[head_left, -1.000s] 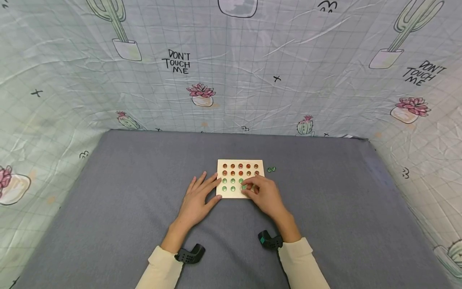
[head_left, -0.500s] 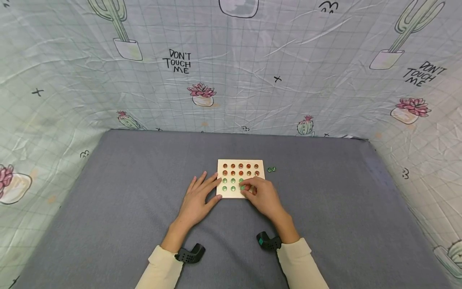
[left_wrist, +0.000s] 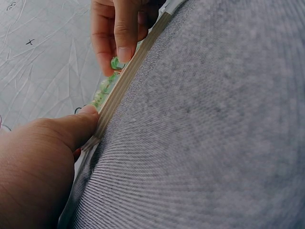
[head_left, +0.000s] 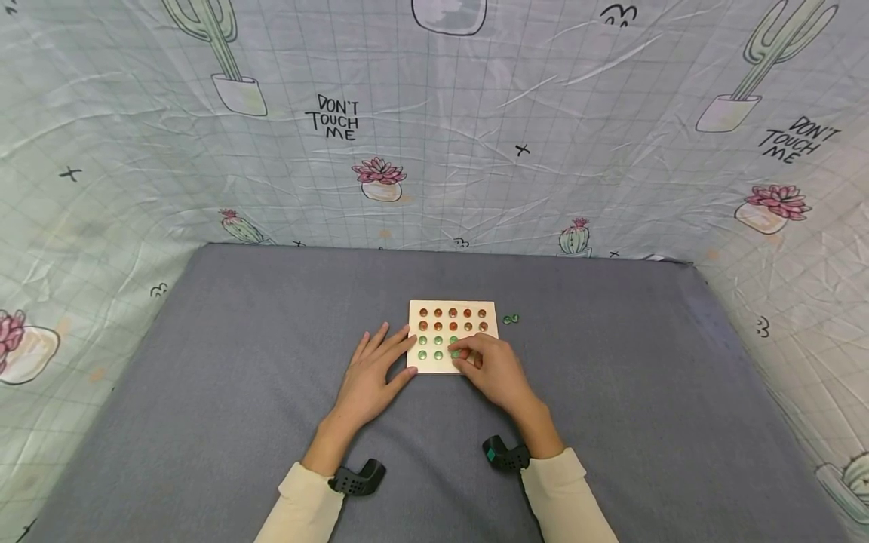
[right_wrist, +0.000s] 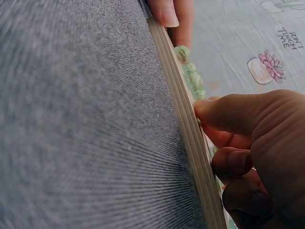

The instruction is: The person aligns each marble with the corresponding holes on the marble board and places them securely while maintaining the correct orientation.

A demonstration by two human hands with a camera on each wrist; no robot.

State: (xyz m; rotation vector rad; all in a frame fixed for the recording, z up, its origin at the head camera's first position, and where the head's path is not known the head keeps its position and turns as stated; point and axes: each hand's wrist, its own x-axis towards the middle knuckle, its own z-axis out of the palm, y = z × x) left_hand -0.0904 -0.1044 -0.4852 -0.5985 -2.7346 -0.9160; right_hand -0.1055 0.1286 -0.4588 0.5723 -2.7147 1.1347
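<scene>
A pale wooden board [head_left: 431, 368] with rows of round hollows lies on the grey cloth. Amber-red glass marbles [head_left: 452, 312] fill its two far rows, and green glass marbles [head_left: 437, 340] sit in the near rows at the left. My left hand [head_left: 369, 383] rests beside the board, fingers extended, its thumb and fingertips touching the left edge. Over the near row, my right hand [head_left: 501, 371] pinches a green marble [left_wrist: 116, 62] between thumb and finger. That hand hides the board's near right part.
Two loose green marbles [head_left: 511, 319] lie on the cloth just right of the board. Grey cloth [head_left: 611, 377] covers the table, and a printed cactus curtain [head_left: 462, 151] stands along the back and sides.
My right hand has shifted slightly left along the near row with the green marble, then stayed nearly still. My left hand has kept its place on the board's edge.
</scene>
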